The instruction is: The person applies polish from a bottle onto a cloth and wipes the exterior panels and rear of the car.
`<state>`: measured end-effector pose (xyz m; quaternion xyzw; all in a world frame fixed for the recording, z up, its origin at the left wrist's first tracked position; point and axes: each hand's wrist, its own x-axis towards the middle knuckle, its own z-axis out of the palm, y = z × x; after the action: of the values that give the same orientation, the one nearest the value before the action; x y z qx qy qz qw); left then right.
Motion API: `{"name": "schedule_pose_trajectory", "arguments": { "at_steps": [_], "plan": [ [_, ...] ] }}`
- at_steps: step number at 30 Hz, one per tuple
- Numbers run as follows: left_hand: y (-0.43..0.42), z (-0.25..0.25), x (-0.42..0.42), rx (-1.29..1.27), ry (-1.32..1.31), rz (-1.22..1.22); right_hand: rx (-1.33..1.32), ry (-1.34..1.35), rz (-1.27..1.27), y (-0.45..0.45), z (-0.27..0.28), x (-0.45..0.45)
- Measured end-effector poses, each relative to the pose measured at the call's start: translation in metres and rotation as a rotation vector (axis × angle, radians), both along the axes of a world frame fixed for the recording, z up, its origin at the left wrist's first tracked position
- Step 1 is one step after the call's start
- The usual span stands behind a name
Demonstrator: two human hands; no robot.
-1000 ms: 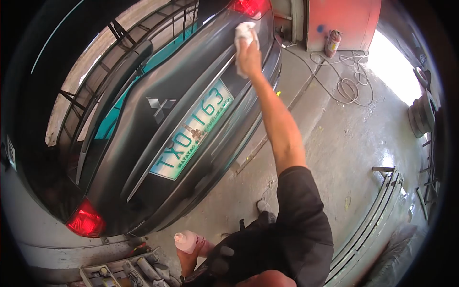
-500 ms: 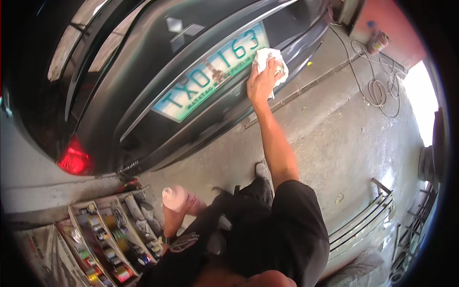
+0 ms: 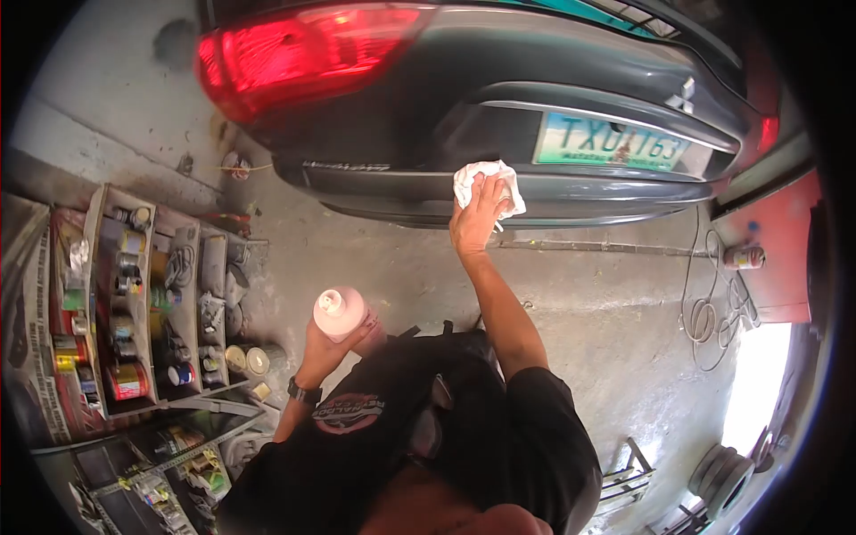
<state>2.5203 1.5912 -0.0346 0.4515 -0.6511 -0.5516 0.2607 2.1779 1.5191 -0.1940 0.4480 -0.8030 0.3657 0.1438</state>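
My right hand (image 3: pixel 479 218) presses a crumpled white cloth (image 3: pixel 489 185) against the rear bumper (image 3: pixel 401 185) of a dark grey car, left of and below the license plate (image 3: pixel 608 143). Its fingers are bent over the cloth. Down at the left, close to my body, my left hand (image 3: pixel 323 349) is wrapped round a pale pink bottle (image 3: pixel 346 314) with a white cap. The bottle stands away from the car. A red tail light (image 3: pixel 308 55) shows above and to the left of the cloth.
Shelves (image 3: pixel 150 303) with cans and small items stand at the left. Several cans sit beside them on the floor. A coiled hose (image 3: pixel 704 321) lies at the right, near a fire extinguisher (image 3: pixel 744 258) and a red panel (image 3: pixel 776 250). Wheels (image 3: pixel 720 477) are at the lower right.
The view has swung toward the car's left end. My right hand and the cloth have moved from near the far tail light, past the plate, down onto the bumper. My left hand keeps the bottle.
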Motion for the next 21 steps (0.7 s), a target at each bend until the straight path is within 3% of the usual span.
{"name": "schedule_pose_trajectory", "arguments": {
  "at_steps": [5, 6, 8, 10, 15, 18, 21],
  "plan": [
    [-0.011, -0.053, 0.134, -0.091, -0.118, 0.122, 0.11, 0.087, 0.113, -0.057, -0.004, 0.094],
    [-0.017, -0.064, 0.151, -0.109, -0.161, 0.09, 0.276, 0.11, 0.108, -0.062, 0.017, 0.12],
    [-0.027, -0.057, 0.167, -0.105, -0.14, 0.037, 0.343, 0.27, 0.17, -0.083, -0.006, 0.148],
    [-0.032, 0.001, 0.147, 0.044, -0.087, -0.056, 0.112, 0.043, 0.17, -0.086, 0.003, 0.16],
    [-0.062, -0.008, 0.176, -0.065, -0.15, -0.142, -0.304, -0.451, -0.225, -0.067, 0.04, 0.112],
    [-0.078, -0.002, 0.162, -0.129, -0.169, -0.211, -0.41, -0.429, -0.474, -0.058, 0.034, 0.037],
    [-0.092, 0.007, 0.165, -0.132, -0.249, -0.211, -0.496, -0.325, -0.545, -0.04, 0.033, -0.032]
  ]
}}
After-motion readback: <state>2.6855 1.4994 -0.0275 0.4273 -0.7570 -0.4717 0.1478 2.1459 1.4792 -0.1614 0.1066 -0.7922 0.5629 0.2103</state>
